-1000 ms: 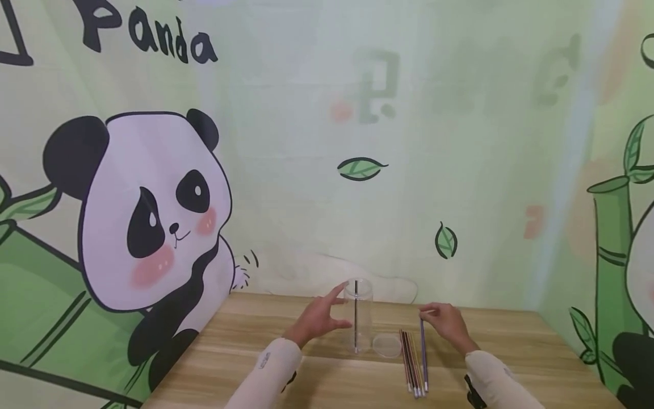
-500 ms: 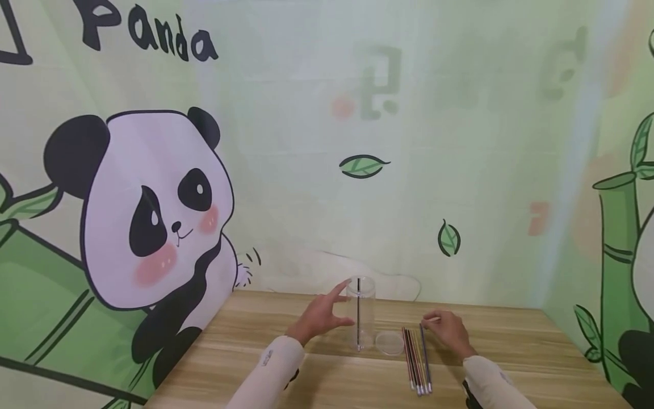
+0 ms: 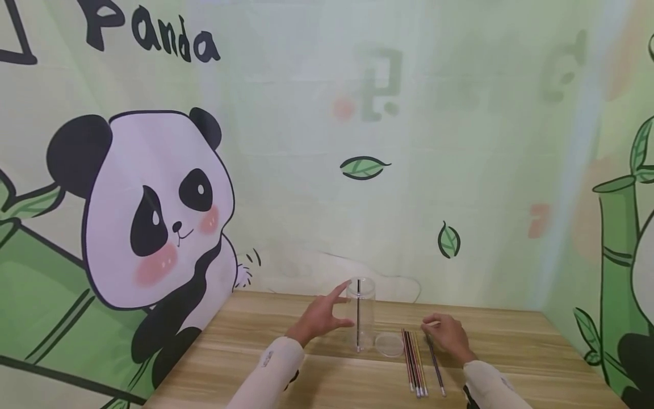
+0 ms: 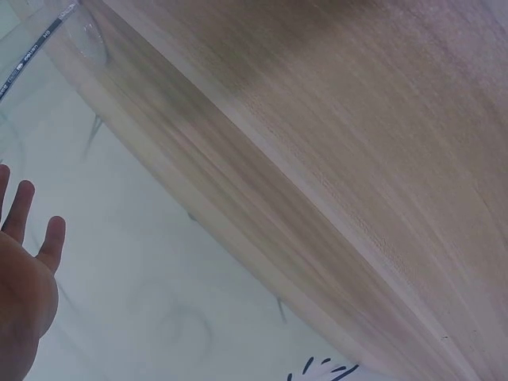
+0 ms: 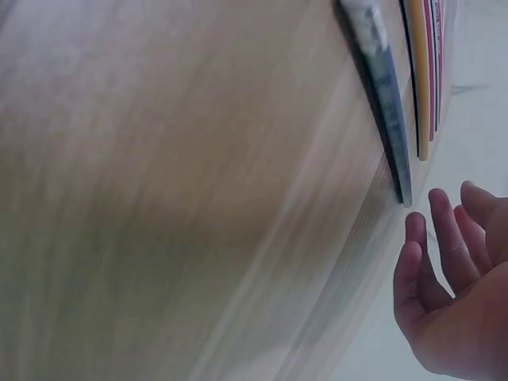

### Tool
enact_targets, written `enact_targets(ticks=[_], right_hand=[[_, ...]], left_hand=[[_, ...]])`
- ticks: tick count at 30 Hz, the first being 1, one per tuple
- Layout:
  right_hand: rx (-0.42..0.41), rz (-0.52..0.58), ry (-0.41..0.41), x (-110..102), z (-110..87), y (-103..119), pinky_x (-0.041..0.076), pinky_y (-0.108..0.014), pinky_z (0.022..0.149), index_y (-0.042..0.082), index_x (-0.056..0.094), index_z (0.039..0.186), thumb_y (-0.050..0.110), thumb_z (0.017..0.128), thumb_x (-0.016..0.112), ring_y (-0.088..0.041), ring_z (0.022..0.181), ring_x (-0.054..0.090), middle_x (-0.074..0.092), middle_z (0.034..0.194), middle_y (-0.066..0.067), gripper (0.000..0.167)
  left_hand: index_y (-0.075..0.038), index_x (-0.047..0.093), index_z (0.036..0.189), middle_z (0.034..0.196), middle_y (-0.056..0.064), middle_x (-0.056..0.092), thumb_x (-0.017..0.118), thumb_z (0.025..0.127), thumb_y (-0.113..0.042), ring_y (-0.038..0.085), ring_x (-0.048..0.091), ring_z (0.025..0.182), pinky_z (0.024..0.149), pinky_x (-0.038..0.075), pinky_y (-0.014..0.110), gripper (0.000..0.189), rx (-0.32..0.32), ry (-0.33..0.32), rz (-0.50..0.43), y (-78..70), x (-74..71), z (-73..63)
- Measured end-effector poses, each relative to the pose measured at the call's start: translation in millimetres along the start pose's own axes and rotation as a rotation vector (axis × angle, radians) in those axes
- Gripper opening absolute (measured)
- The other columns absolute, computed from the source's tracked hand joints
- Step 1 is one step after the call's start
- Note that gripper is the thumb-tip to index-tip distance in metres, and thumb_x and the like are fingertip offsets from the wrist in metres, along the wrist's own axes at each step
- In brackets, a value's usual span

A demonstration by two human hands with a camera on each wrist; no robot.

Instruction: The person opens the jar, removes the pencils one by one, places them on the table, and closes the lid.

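Observation:
A clear plastic jar [image 3: 367, 318] stands on the wooden table with one dark pencil [image 3: 359, 318] upright inside it. My left hand [image 3: 321, 318] is at the jar's left side, thumb and fingers spread, fingertips at its wall. Beside the jar lies a round clear lid [image 3: 389, 345]. To its right is a row of several pencils [image 3: 415, 366]. A dark pencil [image 3: 436, 366] lies slanted, apart from that row. My right hand [image 3: 447, 335] is over its far end with fingers loosely bent; in the right wrist view the fingertips [image 5: 414, 226] appear just off the pencil's end.
The wood-grain table [image 3: 255, 363] ends against a pale green cloth backdrop [image 3: 296, 199] printed with a panda, leaves and bamboo. Pencils and lid lie close together between the two hands.
The dark pencil has swung away from the row, its near end shifting right. My right hand has come slightly nearer and no longer appears to hold it. The left hand and jar stay put.

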State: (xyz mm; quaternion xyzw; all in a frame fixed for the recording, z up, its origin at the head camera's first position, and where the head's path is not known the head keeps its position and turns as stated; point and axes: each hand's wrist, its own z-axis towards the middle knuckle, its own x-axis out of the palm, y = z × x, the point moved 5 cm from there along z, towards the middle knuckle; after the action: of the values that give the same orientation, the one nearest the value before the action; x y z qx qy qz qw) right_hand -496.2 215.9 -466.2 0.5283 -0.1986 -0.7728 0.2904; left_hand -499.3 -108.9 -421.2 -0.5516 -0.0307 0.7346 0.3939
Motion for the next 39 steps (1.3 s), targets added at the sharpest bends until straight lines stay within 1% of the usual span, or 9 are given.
enact_targets(ticks=[6, 10, 14, 17, 20, 22, 26, 34, 39], right_hand=[[0.043, -0.009, 0.03, 6, -1.0, -8, 0.057, -0.04, 0.07, -0.002, 0.074, 0.106, 0.017, 0.095, 0.073, -0.031, 0.087, 0.075, 0.077, 0.097, -0.019, 0.022], [0.033, -0.016, 0.025, 8, 0.4, -12, 0.058, -0.043, 0.072, -0.001, 0.075, 0.104, 0.017, 0.094, 0.074, -0.033, 0.089, 0.076, 0.078, 0.098, -0.019, 0.02], [0.019, -0.022, 0.017, 5, -0.2, -10, 0.059, -0.044, 0.072, 0.0, 0.075, 0.104, 0.017, 0.093, 0.075, -0.033, 0.089, 0.076, 0.078, 0.098, -0.019, 0.021], [-0.009, -0.027, 0.003, 1, 1.3, -6, 0.059, -0.041, 0.069, -0.001, 0.075, 0.105, 0.017, 0.093, 0.075, -0.031, 0.086, 0.076, 0.078, 0.095, -0.018, 0.022], [-0.046, -0.027, -0.007, -5, 8.2, -2, 0.058, -0.039, 0.067, -0.002, 0.075, 0.106, 0.017, 0.093, 0.075, -0.03, 0.084, 0.076, 0.078, 0.093, -0.016, 0.023], [-0.078, -0.027, -0.01, -10, 14.4, 5, 0.058, -0.04, 0.066, -0.002, 0.075, 0.107, 0.018, 0.093, 0.075, -0.03, 0.084, 0.076, 0.079, 0.093, -0.016, 0.025], [-0.136, -0.033, -0.016, -24, 24.2, 27, 0.059, -0.044, 0.069, 0.0, 0.076, 0.11, 0.02, 0.094, 0.074, -0.032, 0.087, 0.077, 0.079, 0.096, -0.016, 0.026], [-0.17, -0.062, 0.029, -44, 38.7, 75, 0.059, -0.044, 0.07, -0.001, 0.076, 0.112, 0.022, 0.097, 0.074, -0.032, 0.088, 0.076, 0.079, 0.096, -0.015, 0.027], [-0.207, -0.08, 0.019, -47, 48.0, 98, 0.059, -0.046, 0.073, 0.001, 0.077, 0.114, 0.023, 0.096, 0.074, -0.033, 0.092, 0.076, 0.079, 0.099, -0.016, 0.029]], left_hand=[[-0.03, 0.029, 0.164, 0.135, 0.006, 0.069, 0.09, 0.082, -0.032, 0.036, 0.056, 0.136, 0.113, 0.042, 0.06, 0.103, 0.006, -0.003, 0.006, 1.4, 0.7, -0.1], [-0.029, 0.029, 0.164, 0.135, 0.005, 0.069, 0.09, 0.082, -0.032, 0.036, 0.055, 0.137, 0.113, 0.041, 0.059, 0.103, 0.006, -0.005, 0.009, 1.2, 0.9, 0.6], [-0.028, 0.029, 0.164, 0.135, 0.005, 0.069, 0.09, 0.082, -0.032, 0.036, 0.055, 0.137, 0.113, 0.041, 0.06, 0.102, 0.003, -0.001, 0.0, 0.4, 1.7, 1.3], [-0.027, 0.029, 0.164, 0.136, 0.006, 0.069, 0.09, 0.083, -0.031, 0.036, 0.055, 0.137, 0.113, 0.041, 0.06, 0.102, 0.007, 0.003, -0.011, 0.3, 2.4, 0.6], [-0.027, 0.029, 0.164, 0.136, 0.007, 0.069, 0.09, 0.083, -0.029, 0.036, 0.055, 0.137, 0.113, 0.041, 0.06, 0.102, 0.011, 0.006, -0.017, 0.5, 2.2, -0.7], [-0.026, 0.029, 0.164, 0.135, 0.007, 0.069, 0.09, 0.083, -0.029, 0.037, 0.056, 0.136, 0.112, 0.041, 0.06, 0.102, 0.017, 0.003, -0.013, 0.2, 1.3, -1.2], [-0.027, 0.029, 0.164, 0.134, 0.008, 0.07, 0.09, 0.083, -0.03, 0.037, 0.056, 0.135, 0.112, 0.042, 0.06, 0.101, 0.023, 0.001, -0.009, -0.1, 0.0, -0.7], [-0.026, 0.029, 0.164, 0.135, 0.005, 0.07, 0.09, 0.082, -0.033, 0.036, 0.057, 0.135, 0.112, 0.042, 0.061, 0.103, 0.012, 0.009, -0.006, 2.7, 2.1, -0.7], [-0.026, 0.029, 0.164, 0.135, 0.005, 0.07, 0.09, 0.083, -0.032, 0.037, 0.057, 0.136, 0.112, 0.041, 0.061, 0.102, 0.023, -0.002, -0.018, 2.3, 1.2, -1.7]])
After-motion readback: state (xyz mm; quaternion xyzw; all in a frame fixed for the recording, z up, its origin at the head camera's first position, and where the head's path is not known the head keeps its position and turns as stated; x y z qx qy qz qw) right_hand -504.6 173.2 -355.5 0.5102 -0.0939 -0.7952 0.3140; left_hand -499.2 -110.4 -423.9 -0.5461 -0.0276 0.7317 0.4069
